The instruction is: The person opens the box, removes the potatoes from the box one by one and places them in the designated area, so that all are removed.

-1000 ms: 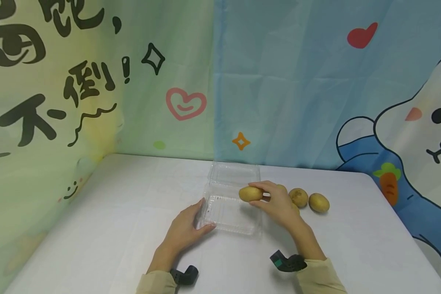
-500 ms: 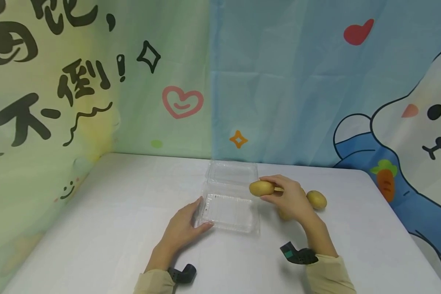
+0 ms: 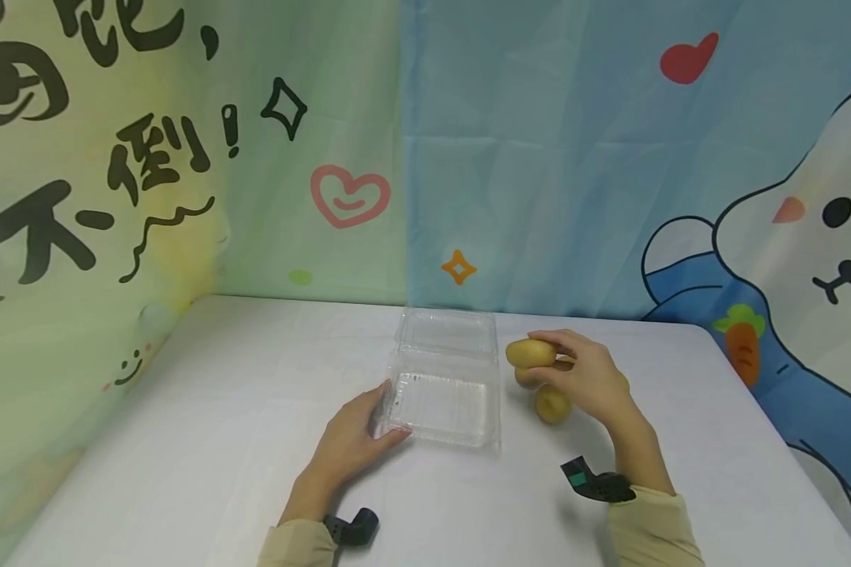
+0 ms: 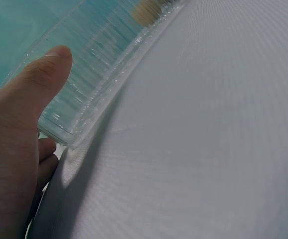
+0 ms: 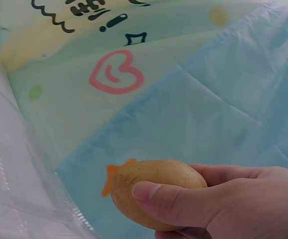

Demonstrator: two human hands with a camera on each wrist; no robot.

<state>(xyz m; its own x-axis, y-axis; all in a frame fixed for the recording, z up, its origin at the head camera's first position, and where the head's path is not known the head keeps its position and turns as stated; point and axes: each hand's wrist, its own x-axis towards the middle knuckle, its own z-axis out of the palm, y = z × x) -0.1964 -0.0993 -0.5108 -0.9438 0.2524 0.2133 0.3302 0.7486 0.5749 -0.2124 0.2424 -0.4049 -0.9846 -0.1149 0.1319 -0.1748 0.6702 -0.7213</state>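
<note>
A clear plastic clamshell box (image 3: 440,409) lies on the table with its lid (image 3: 447,332) folded back. My left hand (image 3: 358,433) holds the box by its near left corner; in the left wrist view the thumb (image 4: 47,69) lies across the box wall. To the right of the box, my right hand (image 3: 589,374) pinches a yellow-brown potato (image 3: 530,353) between thumb and fingers, above the table. In the right wrist view the thumb presses against this potato (image 5: 153,172). Another potato (image 3: 553,404) rests just below the right hand, and one more potato (image 3: 524,379) is partly hidden behind it.
The white table (image 3: 241,378) runs back to a printed cloth backdrop (image 3: 539,197). My right hand and forearm block part of the table's right side, where any further potatoes are mostly hidden. Each wrist wears a black camera mount (image 3: 354,528).
My right hand has moved right, away from over the box, with the potato still in its fingers. The left hand stays at the box. The head view has shifted slightly.
</note>
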